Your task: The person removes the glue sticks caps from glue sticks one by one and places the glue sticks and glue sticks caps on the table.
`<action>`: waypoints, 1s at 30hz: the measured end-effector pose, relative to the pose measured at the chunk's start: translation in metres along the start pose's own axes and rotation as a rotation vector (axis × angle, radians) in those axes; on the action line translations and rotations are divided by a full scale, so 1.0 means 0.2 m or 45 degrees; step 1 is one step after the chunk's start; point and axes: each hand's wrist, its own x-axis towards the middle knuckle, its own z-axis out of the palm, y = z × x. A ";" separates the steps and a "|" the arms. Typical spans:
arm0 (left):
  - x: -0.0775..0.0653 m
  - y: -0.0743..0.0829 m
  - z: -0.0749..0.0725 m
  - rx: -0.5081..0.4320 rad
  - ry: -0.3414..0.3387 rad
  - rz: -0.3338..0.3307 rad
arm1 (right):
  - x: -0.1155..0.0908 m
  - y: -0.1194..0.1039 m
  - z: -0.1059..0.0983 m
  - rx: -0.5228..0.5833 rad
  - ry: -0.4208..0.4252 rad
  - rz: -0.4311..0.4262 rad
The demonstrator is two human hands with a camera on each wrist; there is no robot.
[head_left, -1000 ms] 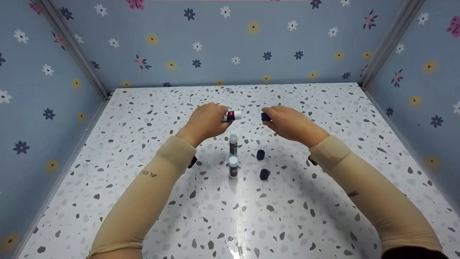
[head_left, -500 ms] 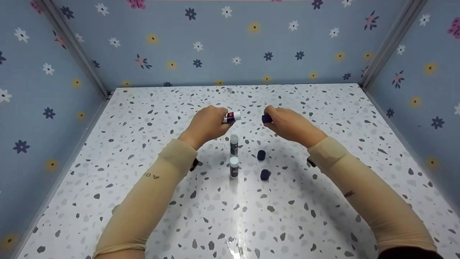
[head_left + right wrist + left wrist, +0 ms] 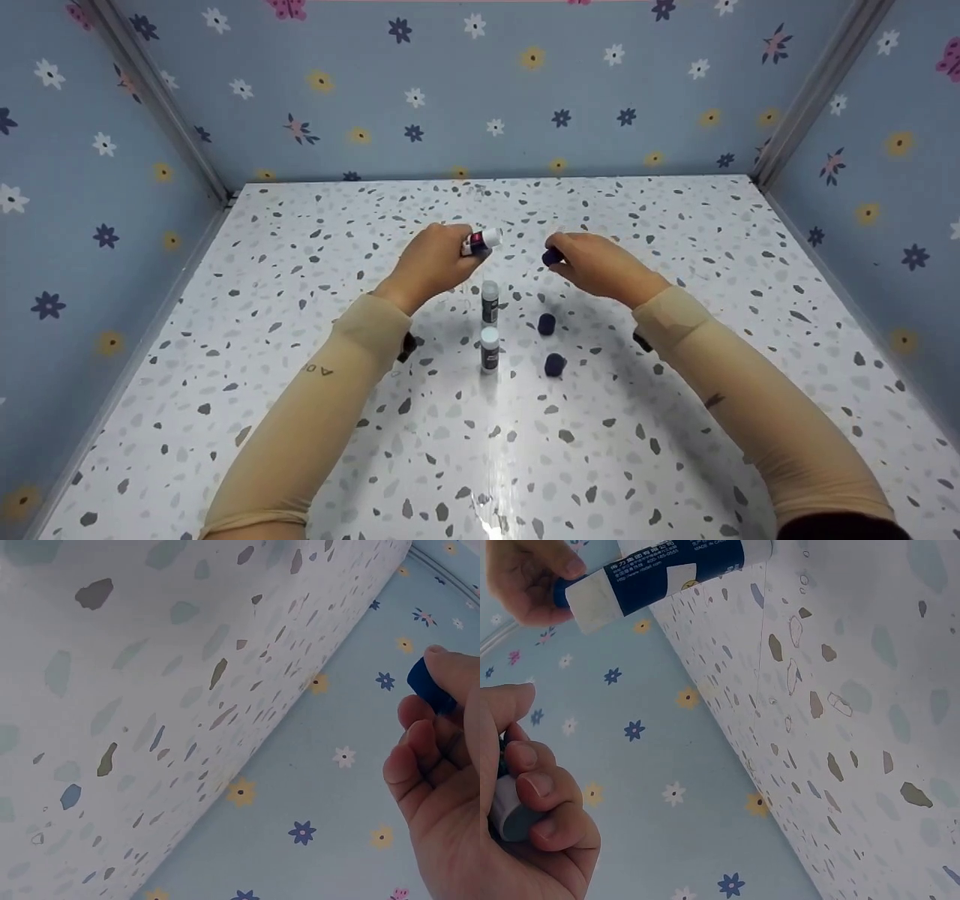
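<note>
In the head view my left hand (image 3: 431, 260) grips a glue stick (image 3: 478, 242), its bare white end tilted up to the right. Across a small gap, my right hand (image 3: 600, 262) pinches a dark blue glue stick cap (image 3: 553, 256) between thumb and fingers. The right wrist view also has this cap (image 3: 430, 685) at the fingertips. Curled fingers hide much of the held stick (image 3: 511, 814) in the left wrist view. Two uncapped glue sticks stand upright below the hands, one farther (image 3: 490, 306) and one nearer (image 3: 490, 354).
Two more dark blue caps, one farther (image 3: 547, 324) and one nearer (image 3: 554, 365), sit to the right of the standing sticks. The speckled white table (image 3: 360, 465) is bordered by blue flowered panels (image 3: 450, 67) at the back and both sides.
My right hand has come slightly nearer, the cap in it now tipped lower. The glue stick in my left hand has tilted, its white end higher. The standing sticks and loose caps stay put.
</note>
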 end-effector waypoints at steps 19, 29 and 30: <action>-0.01 -0.03 0.01 -0.279 0.017 -0.085 | 0.06 0.01 0.13 -0.033 -0.205 0.081; -0.01 -0.04 0.02 -0.340 -0.002 -0.113 | 0.07 0.02 0.18 -0.060 -0.226 0.063; -0.01 -0.04 0.02 -0.348 -0.003 -0.119 | 0.07 0.02 0.18 -0.065 -0.229 0.065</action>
